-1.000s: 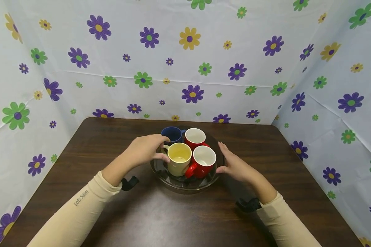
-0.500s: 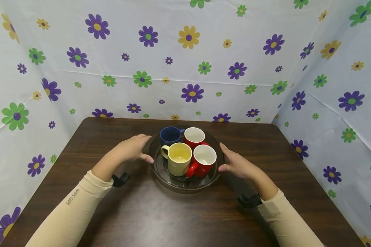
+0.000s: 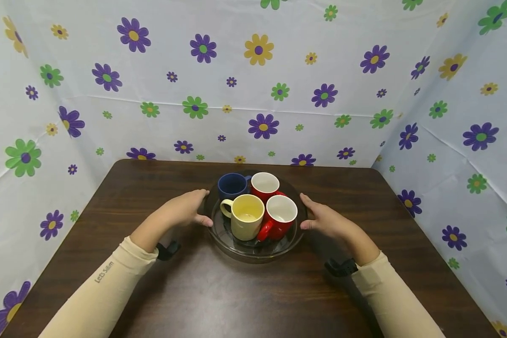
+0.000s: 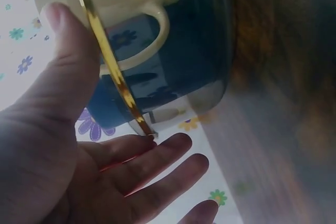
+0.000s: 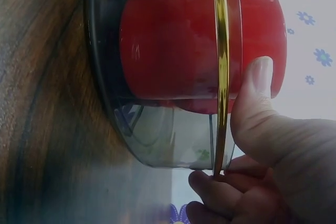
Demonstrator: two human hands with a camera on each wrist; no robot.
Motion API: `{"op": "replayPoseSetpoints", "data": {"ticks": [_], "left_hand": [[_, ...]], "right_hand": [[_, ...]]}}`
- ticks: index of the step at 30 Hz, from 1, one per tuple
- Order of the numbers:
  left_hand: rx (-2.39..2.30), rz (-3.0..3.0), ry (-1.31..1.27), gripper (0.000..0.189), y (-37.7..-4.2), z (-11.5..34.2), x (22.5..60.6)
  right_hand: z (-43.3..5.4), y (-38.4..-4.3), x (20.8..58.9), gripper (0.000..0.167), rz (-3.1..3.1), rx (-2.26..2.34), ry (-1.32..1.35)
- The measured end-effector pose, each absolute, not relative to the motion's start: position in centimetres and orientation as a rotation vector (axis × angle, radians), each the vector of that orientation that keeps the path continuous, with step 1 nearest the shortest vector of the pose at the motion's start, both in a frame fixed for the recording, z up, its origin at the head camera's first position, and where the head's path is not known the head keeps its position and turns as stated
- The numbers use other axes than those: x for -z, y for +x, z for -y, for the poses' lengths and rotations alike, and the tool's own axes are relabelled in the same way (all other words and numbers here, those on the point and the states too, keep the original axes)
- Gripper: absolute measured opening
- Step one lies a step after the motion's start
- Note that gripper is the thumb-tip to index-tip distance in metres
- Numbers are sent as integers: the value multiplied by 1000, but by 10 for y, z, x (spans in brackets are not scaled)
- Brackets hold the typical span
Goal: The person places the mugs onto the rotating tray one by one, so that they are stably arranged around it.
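A round smoked-glass bowl (image 3: 253,257) with a gold rim stands on the table, bearing several mugs. A yellow mug (image 3: 246,229) and a red mug (image 3: 284,228) with white inside are in front. Behind them are a blue mug (image 3: 227,189) and another red mug (image 3: 263,193). My left hand (image 3: 177,212) is at the bowl's left side; its thumb overlaps the gold rim (image 4: 123,90) in the left wrist view, fingers spread below. My right hand (image 3: 330,224) holds the bowl's right edge, thumb at the rim (image 5: 222,77), fingers curled beneath.
The dark wooden table (image 3: 253,300) extends around the bowl on all sides. A white flowered cloth (image 3: 253,84) hangs behind the table and along both sides. Black straps (image 3: 340,268) are on both wrists.
My left hand has left the yellow mug's handle, drawn back leftward, then come in to the bowl's left rim. My right hand has stayed at the right rim.
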State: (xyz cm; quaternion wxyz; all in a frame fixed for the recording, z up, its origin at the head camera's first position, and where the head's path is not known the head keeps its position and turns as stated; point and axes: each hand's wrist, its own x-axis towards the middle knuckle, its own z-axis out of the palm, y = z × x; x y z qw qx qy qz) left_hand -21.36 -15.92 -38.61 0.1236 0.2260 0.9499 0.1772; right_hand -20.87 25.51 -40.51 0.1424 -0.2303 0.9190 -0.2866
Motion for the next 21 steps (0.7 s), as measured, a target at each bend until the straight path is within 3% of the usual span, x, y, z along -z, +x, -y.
{"op": "replayPoseSetpoints", "data": {"ticks": [21], "left_hand": [[-501, -2794, 581, 87, -194, 154, 389]], "right_hand": [[-261, -224, 403, 92, -2556, 841, -669]]}}
